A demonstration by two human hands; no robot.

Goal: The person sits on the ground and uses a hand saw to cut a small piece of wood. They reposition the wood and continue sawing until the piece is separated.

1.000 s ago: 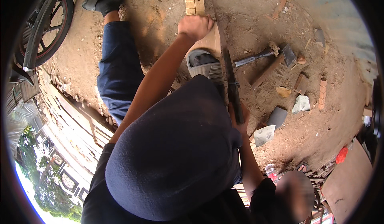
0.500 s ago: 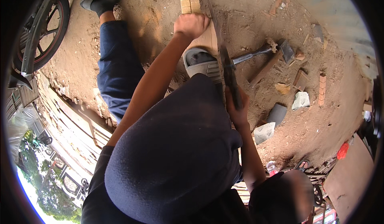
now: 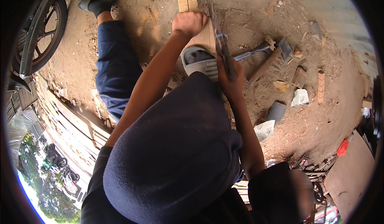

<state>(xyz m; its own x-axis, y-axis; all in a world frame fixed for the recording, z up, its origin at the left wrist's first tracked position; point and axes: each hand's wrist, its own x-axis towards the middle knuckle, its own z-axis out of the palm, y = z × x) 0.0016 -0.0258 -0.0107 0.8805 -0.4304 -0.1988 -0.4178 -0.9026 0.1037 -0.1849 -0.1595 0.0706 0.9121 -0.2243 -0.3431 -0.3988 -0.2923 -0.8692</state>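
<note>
My left hand is closed on a pale wooden plank, pressing it beside a small group of cut wooden blocks. In my right hand is the dark handle of a saw, its long narrow blade pointing away along the plank's right edge. A blue band circles the saw near the grip. My foot in a grey slide sandal rests on the plank's near end. Exactly where the blade meets the wood is blurred.
On the dirt at right lie a chisel, a hammer, a jointed wooden strip, wood scraps and sandpaper pieces. A motorcycle wheel stands at far left. Another person's head shows at lower right.
My right hand has pushed the saw forward, away from me, along the plank's edge. The left hand stays in place on the wood, and the view has shifted slightly.
</note>
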